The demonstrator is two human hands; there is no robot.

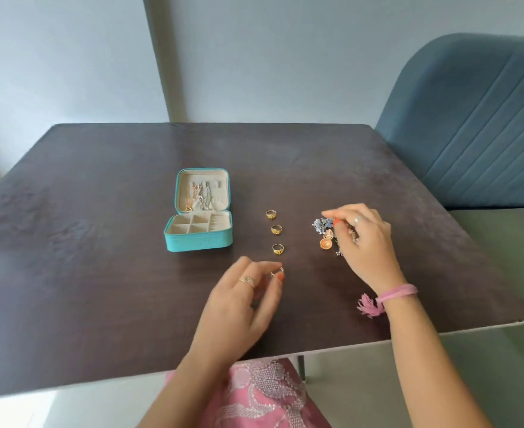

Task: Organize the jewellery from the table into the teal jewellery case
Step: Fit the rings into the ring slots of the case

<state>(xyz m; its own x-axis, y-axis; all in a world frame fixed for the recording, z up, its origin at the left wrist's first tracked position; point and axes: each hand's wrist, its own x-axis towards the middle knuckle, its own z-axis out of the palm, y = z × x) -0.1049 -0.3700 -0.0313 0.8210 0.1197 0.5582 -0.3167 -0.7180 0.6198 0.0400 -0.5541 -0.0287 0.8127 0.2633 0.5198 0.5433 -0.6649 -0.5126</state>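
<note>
A room in a home, most likely a dining or sitting corner. A dark wooden table [131,211] stands against plain pale walls [53,57], with a teal upholstered chair [476,125] pulled up at its right side. Personal jewellery and a small teal jewellery case [199,237] lie on the table.

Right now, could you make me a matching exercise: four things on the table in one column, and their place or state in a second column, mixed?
Things:
1. teal jewellery case
2. left hand
3. right hand
4. three gold rings

Places or states:
A. lie in a row on the bare table
B. pinches a single ring
C. open, with chains in the lid
D. touches the pile of earrings

Pairs: 1-C, 2-B, 3-D, 4-A
</note>
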